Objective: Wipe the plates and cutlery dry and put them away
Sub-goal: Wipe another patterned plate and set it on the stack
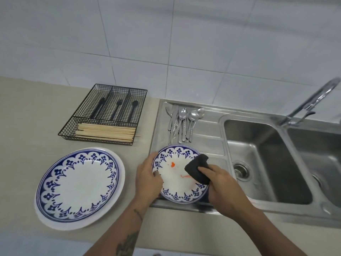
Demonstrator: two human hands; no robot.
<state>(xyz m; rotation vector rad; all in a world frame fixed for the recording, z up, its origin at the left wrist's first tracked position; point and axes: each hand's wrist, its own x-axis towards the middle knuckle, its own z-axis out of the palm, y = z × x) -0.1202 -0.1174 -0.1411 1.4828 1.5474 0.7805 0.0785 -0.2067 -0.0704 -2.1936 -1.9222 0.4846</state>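
Observation:
A small blue-patterned plate (177, 182) with orange smears lies on the steel draining board. My left hand (148, 180) grips its left rim, thumb on the face. My right hand (223, 189) holds a black cloth (198, 168) pressed onto the plate's right side. A larger plate (79, 185) of the same pattern sits on the counter to the left, on top of a plain white one. Several steel spoons, forks and knives (181, 122) lie on the draining board behind the small plate.
A black wire cutlery tray (103, 115) holds dark cutlery and wooden chopsticks at the back left. A double steel sink (265, 163) with a tap (311, 102) lies to the right. Beige counter (27, 117) spreads to the left.

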